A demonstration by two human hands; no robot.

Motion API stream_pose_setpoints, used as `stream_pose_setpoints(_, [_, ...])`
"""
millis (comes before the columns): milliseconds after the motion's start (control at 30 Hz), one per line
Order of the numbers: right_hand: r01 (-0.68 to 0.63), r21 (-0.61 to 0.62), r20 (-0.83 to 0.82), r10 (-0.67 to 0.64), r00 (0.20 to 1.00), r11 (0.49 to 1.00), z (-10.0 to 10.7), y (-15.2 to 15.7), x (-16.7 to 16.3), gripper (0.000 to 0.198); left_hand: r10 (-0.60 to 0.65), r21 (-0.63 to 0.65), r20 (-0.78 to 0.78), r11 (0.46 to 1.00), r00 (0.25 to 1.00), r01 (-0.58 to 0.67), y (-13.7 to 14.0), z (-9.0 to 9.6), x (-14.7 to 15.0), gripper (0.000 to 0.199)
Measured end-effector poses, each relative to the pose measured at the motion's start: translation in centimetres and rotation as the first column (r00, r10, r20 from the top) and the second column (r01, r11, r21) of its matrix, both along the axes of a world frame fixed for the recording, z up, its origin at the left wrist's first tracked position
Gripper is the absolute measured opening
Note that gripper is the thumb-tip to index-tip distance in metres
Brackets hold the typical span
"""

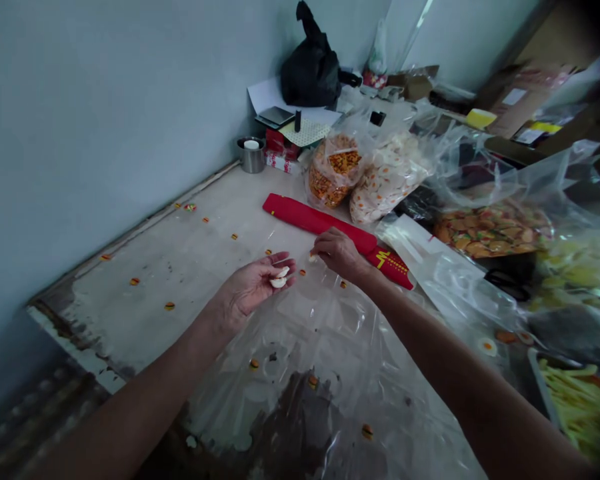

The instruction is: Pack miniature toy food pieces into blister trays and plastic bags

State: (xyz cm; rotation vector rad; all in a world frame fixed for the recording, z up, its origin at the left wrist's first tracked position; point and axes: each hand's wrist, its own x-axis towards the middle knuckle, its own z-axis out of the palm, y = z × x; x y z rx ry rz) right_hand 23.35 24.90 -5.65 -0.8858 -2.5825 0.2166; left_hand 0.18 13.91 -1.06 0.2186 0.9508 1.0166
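Note:
Palm up over the table, my left hand holds a few small white pieces under its thumb, the fingers partly stretched. To its right, my right hand pinches a tiny orange-and-white piece between thumb and fingertips; its exact kind is too small to tell. Just behind that hand lies a long red wrapper with yellow print. Miniature burger-shaped pieces are scattered around; one burger piece lies between my hands, another burger piece below my right wrist.
Clear plastic sheeting covers the near table. Behind stand a bag of orange-brown pieces and a bag of white-and-orange pieces. A tray of yellow strips is at right. A metal cup and black bag stand near the wall.

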Motion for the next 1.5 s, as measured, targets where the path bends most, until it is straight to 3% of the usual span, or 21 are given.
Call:
stream_pose_setpoints(100, [0.014,-0.016,-0.006,-0.014,1.0,1.0,0.1,-0.7,0.2,0.038,-0.05,0.068,-0.039,0.996,0.998,0.053,0.6,-0.5,0.2,0.046])
stream_pose_setpoints(233, [0.161,-0.183,-0.256,-0.205,0.945,0.97,2.0,-3.2,-1.0,0.032,-0.049,0.066,-0.112,0.996,0.992,0.056,1.2,-0.6,0.0,0.064])
stream_pose_setpoints(400, [0.032,-0.373,-0.266,-0.14,0.954,0.927,4.5,-6.4,-4.6,0.02,-0.03,0.162,-0.277,0.984,0.96,0.078,0.8,-1.0,-0.6,0.075])
stream_pose_setpoints(467, [0.061,-0.505,-0.277,-0.228,0.933,0.861,4.6,-7.5,-5.8,0.013,-0.007,0.219,-0.32,0.972,0.947,0.081,0.5,-1.5,-0.6,0.065])
stream_pose_setpoints(567, [0.081,-0.688,-0.355,-0.431,0.83,0.722,4.0,-8.2,-6.8,0.013,0.059,0.23,-0.303,0.973,0.951,0.013,0.4,-2.4,-0.3,0.045])
stream_pose_setpoints(667, [0.077,-0.746,-0.405,-0.543,0.736,0.661,3.5,-6.8,-7.5,0.016,0.18,0.167,-0.152,0.974,0.972,-0.154,1.0,-2.2,-0.3,0.027])
stream_pose_setpoints(733, [0.116,-0.784,-0.362,-0.6,0.714,0.61,3.5,-4.4,-8.2,0.015,0.268,0.087,-0.046,0.961,0.962,-0.264,1.8,-1.4,-1.0,0.016])
stream_pose_setpoints(800, [0.182,-0.811,-0.268,-0.63,0.729,0.555,3.5,-1.4,-9.0,0.011,0.315,0.016,0.013,0.949,0.949,-0.315,2.7,-0.5,-2.4,0.018])
stream_pose_setpoints(867, [0.255,-0.807,-0.177,-0.63,0.756,0.533,3.2,1.4,-9.9,0.007,0.301,0.01,0.04,0.953,0.953,-0.301,3.2,0.1,-4.1,0.03])
stream_pose_setpoints(1000, [0.374,-0.729,-0.108,-0.635,0.765,0.574,1.7,3.9,-11.1,0.022,0.182,0.141,0.009,0.973,0.983,-0.181,3.2,-0.3,-6.8,0.051])
stream_pose_setpoints(1067, [0.466,-0.593,-0.116,-0.643,0.757,0.656,1.4,3.5,-11.2,0.028,0.14,0.171,-0.032,0.976,0.99,-0.132,3.0,-0.8,-7.4,0.059])
stream_pose_setpoints(1133, [0.478,-0.449,-0.157,-0.594,0.789,0.754,1.8,2.1,-11.4,0.027,0.115,0.171,-0.073,0.98,0.991,-0.102,2.7,-1.1,-7.8,0.07])
stream_pose_setpoints(1200, [0.324,-0.428,-0.204,-0.439,0.875,0.844,2.7,0.2,-11.8,0.028,0.075,0.162,-0.116,0.985,0.99,-0.055,2.5,-1.1,-7.8,0.08])
stream_pose_setpoints(1267, [0.079,-0.516,-0.239,-0.232,0.943,0.853,3.9,-1.6,-12.5,0.026,0.032,0.17,-0.149,0.986,0.988,-0.006,2.4,-0.8,-7.6,0.088])
stream_pose_setpoints(1333, [-0.056,-0.617,-0.24,-0.12,0.963,0.785,4.9,-2.8,-13.1,0.025,-0.005,0.197,-0.176,0.979,0.984,0.041,2.4,-0.6,-7.3,0.093])
stream_pose_setpoints(1367, [-0.072,-0.686,-0.232,-0.123,0.965,0.724,5.2,-3.1,-13.3,0.026,-0.024,0.213,-0.187,0.975,0.982,0.065,2.3,-0.6,-7.1,0.094])
stream_pose_setpoints(1400, [-0.077,-0.765,-0.224,-0.152,0.963,0.639,5.4,-3.2,-13.3,0.028,-0.044,0.227,-0.194,0.97,0.98,0.089,2.3,-0.6,-7.0,0.094])
stream_pose_setpoints(1500, [-0.114,-0.943,-0.186,-0.212,0.96,0.313,5.4,-2.2,-13.1,0.041,-0.102,0.258,-0.172,0.955,0.98,0.145,2.3,-0.8,-7.3,0.083])
